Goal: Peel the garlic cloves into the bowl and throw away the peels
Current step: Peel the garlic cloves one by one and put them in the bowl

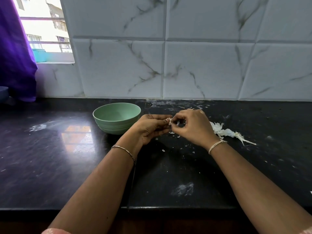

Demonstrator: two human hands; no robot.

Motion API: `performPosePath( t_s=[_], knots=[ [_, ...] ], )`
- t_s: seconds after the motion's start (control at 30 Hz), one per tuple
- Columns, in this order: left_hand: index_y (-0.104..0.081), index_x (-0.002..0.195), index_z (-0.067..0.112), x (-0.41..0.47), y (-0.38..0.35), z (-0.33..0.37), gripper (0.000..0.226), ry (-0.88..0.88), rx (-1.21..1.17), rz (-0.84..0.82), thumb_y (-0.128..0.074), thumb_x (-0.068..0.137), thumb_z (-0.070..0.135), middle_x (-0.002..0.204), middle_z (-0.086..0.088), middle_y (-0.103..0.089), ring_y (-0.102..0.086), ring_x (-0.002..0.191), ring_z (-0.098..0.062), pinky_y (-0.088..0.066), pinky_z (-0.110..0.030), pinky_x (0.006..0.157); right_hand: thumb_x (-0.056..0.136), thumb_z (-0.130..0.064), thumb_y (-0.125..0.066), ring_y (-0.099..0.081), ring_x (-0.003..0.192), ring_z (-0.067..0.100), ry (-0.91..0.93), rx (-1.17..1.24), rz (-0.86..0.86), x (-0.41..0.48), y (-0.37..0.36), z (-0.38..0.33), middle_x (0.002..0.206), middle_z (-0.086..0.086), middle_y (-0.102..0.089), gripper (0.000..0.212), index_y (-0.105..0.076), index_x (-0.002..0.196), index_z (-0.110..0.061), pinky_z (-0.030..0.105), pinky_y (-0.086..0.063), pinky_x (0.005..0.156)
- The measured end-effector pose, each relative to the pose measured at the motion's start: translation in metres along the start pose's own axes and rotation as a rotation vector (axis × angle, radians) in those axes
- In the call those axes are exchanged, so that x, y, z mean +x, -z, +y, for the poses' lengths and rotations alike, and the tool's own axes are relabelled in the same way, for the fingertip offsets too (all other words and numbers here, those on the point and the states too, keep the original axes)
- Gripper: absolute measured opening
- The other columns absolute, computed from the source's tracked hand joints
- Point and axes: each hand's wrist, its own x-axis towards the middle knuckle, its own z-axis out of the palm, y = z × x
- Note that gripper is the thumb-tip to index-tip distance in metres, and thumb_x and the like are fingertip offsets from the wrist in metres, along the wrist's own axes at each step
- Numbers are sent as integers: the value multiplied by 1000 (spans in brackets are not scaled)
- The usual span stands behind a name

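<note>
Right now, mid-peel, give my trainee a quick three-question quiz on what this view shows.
1. True or false: the green bowl stands on the counter, to the left of the left hand.
2. Where does the pile of peels lie? A: in the bowl. B: on the counter, right of the right hand. C: on a plate.
3. Short answer: what do the fingertips of both hands pinch between them?

Key: 1 true. 2 B. 3 the garlic clove.
</note>
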Motion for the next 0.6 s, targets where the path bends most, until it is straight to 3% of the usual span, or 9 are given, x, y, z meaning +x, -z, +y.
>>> performPosePath(
  t_s=[0.17,0.4,0.53,0.6],
  knots=[
    [-69,95,-2,0,-3,0,10,11,-20,15,-62,88,-4,77,-10,-72,-70,64,-13,-60,-25,66,84,-34,-65,-56,79,7,10,-38,1,1,0,-2,79,-13,-64,10,-70,83,-25,34,-35,89],
    [-70,97,-1,0,-2,-1,13,36,-48,-10,-63,85,-4,83,-13,-72,-70,71,-18,-60,-26,71,82,-32,-67,-56,76,10,-26,-40,62,3,2,1,78,-12,-63,8,-68,81,-24,36,-43,86],
    [-69,103,2,0,1,1,19,53,-142,-46,-56,91,-6,84,-13,-73,-72,70,-17,-61,-26,68,91,-34,-64,-58,90,9,-80,94,1,4,5,8,104,-11,-60,13,-72,99,-27,30,-48,79],
    [-68,105,3,0,3,2,22,49,-194,-53,-54,91,-7,89,-13,-73,-72,74,-18,-61,-28,72,88,-34,-69,-55,93,8,-87,111,-1,5,8,10,111,-11,-54,11,-74,96,-28,27,-48,79]
  ],
)
